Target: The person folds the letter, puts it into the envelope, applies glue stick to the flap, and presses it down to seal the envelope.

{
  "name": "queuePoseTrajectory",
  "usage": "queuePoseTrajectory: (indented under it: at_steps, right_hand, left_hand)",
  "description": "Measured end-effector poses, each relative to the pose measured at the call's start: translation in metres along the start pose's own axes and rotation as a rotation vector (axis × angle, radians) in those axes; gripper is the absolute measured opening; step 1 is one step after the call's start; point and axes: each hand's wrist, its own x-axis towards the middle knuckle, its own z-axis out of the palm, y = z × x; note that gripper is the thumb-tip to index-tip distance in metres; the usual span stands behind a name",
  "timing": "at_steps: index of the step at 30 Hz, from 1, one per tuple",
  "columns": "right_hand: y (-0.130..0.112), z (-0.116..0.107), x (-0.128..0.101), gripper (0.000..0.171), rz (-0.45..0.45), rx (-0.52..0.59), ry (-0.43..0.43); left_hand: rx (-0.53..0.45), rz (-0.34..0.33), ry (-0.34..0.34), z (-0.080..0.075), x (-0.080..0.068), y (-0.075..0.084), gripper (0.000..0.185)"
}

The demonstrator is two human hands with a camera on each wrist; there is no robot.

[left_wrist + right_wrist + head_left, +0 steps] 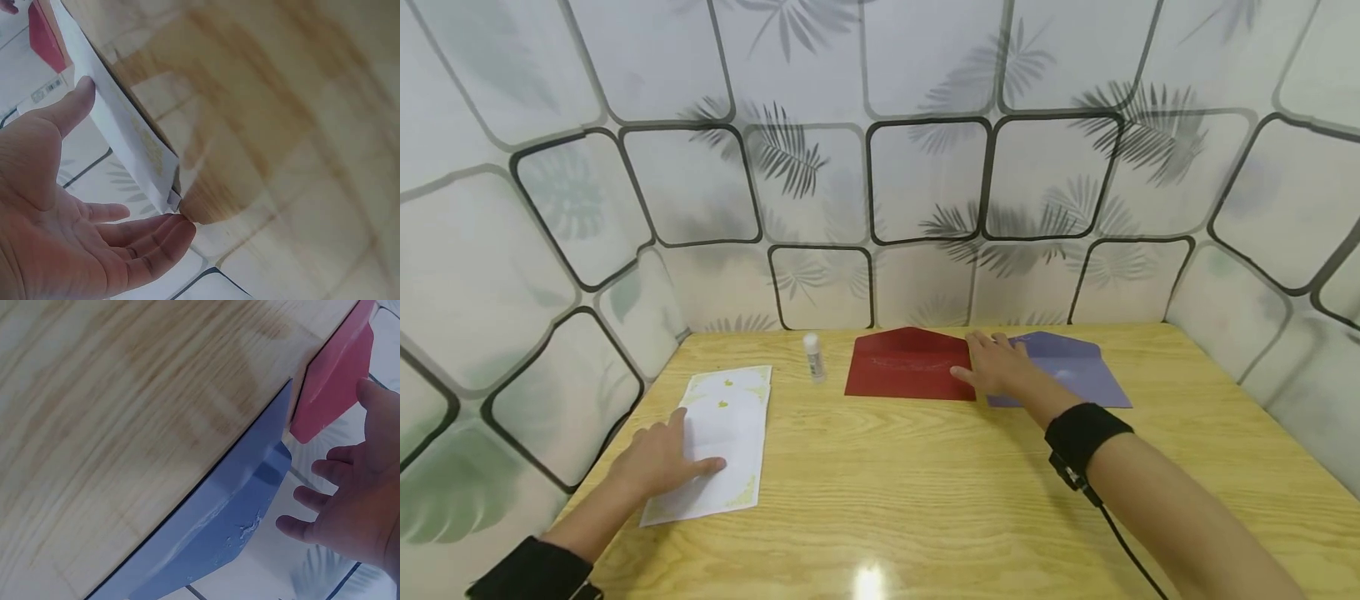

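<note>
My left hand (658, 457) lies at the left edge of a white sheet of paper (733, 446) with yellow printing. Its thumb reaches over the sheet, and the fingers are extended. Across the table, my right hand (1000, 364) hovers where a red envelope (902, 367) and a purple envelope (1071, 371) meet. In the right wrist view the fingers (312, 499) are spread and hold nothing. Both envelopes have their flaps raised toward the wall. Whitish streaks, perhaps glue, mark the purple envelope (212, 531).
A white glue stick (814, 358) stands upright between the paper and the red envelope. The light wooden table (865, 492) is bordered by patterned walls (925, 183) at the back and sides. A black cable (1123, 542) trails from my right wristband.
</note>
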Motion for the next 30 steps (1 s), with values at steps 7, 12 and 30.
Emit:
queuePoseTrajectory:
  at_steps: [7,12,30]
  right_hand:
    - [-0.006,0.001,0.007,0.079,0.001,0.020,-0.014]
    - [-0.006,0.006,0.015,0.080,0.015,0.020,-0.003]
    - [-0.008,0.014,0.028,0.066,0.009,-0.046,0.033]
  left_hand:
    - [-0.006,0.003,0.012,-0.004,-0.001,0.001,0.111]
    - [-0.026,-0.003,0.013,-0.006,-0.002,0.002,0.110]
    - [-0.065,-0.020,0.032,-0.008,-0.005,0.005,0.120]
